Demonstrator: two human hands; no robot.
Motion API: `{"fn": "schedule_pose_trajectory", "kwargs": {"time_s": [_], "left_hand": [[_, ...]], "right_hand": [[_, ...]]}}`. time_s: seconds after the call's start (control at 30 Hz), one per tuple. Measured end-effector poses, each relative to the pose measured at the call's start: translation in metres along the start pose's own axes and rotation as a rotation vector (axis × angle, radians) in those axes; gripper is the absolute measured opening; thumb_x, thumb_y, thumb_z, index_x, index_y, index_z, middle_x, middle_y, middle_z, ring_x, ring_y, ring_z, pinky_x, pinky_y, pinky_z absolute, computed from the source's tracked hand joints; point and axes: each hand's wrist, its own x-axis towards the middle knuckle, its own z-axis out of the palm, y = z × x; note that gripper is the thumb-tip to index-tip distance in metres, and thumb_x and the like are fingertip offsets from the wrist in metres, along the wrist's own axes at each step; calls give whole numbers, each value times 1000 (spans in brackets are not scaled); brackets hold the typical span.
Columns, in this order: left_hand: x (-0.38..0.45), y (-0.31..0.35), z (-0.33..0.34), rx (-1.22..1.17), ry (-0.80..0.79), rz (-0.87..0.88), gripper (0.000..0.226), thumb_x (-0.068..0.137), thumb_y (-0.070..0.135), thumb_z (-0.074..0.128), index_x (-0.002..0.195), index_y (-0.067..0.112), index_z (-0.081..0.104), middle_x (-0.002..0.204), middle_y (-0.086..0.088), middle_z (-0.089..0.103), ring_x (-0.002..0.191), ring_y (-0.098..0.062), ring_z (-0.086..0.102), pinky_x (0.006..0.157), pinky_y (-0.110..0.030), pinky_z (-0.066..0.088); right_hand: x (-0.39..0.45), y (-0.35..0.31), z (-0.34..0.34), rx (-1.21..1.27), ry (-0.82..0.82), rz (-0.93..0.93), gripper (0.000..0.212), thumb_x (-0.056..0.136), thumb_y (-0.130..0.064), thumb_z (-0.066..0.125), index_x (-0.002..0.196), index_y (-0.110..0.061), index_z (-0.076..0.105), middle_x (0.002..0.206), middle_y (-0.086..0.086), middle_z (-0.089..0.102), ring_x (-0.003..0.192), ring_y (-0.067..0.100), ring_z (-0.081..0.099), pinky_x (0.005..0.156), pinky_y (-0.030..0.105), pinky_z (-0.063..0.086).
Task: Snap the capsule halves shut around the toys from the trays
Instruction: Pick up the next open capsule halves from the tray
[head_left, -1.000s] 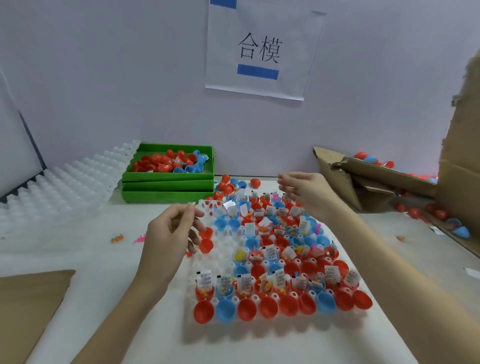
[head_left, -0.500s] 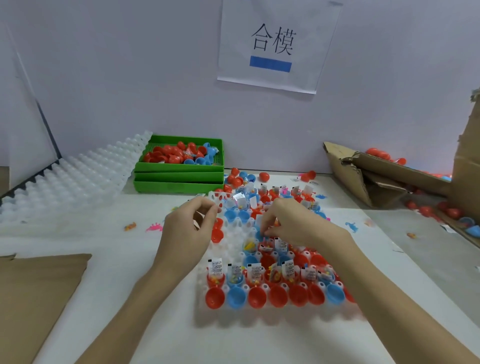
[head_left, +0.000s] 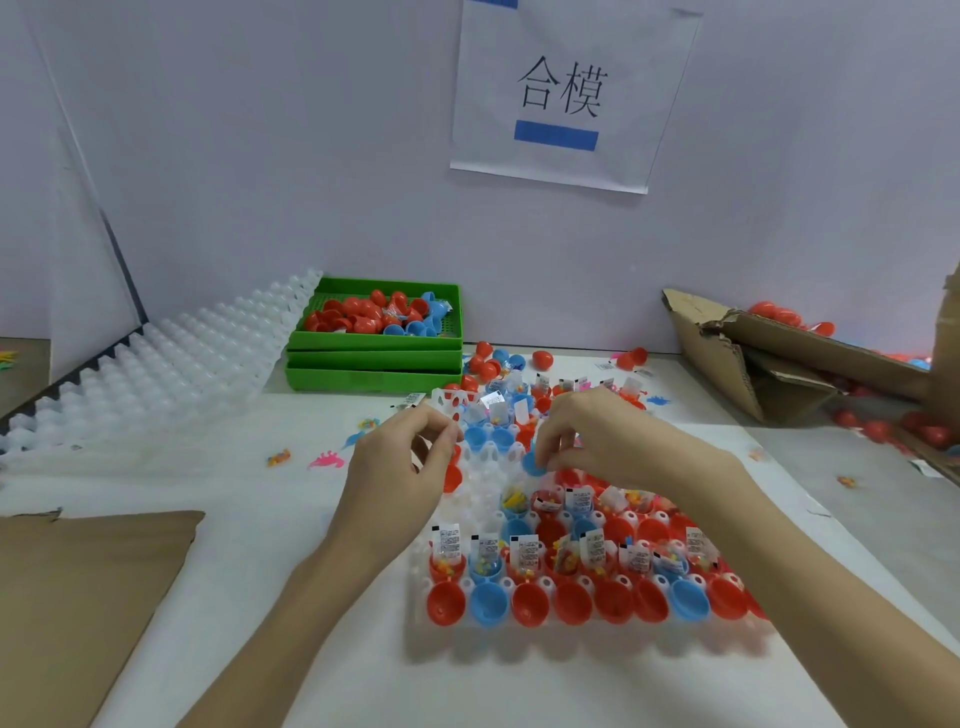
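Right hand (head_left: 597, 441) pinching blue capsule half (head_left: 532, 462) over white tray (head_left: 483, 467); left hand (head_left: 405, 462) curling, hold unclear. Risking misaligned snap, toy slip jamming seam, neighbouring capsules spilling.

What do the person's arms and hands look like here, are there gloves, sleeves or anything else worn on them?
Both are bare. The left hand and right hand have no gloves, and no rings show on the fingers in view. Both forearms are uncovered right down to the bottom edge of the picture: no sleeves, no watch or band at either wrist. Nails look short and plain as far as can be told.
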Motion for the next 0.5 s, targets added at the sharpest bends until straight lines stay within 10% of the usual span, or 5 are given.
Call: {"fn": "schedule_pose_trajectory", "kwargs": {"time_s": [0.5], "left_hand": [[6, 0, -7, -496, -232, -286, 21, 103, 28, 61, 113, 20, 79, 104, 6, 79, 97, -8, 73, 76, -17, 56]], "right_hand": [[-25, -52, 37, 319, 367, -254, 15, 93, -13, 74, 102, -22, 82, 103, -10, 71, 84, 6, 66, 81, 18, 54]]}}
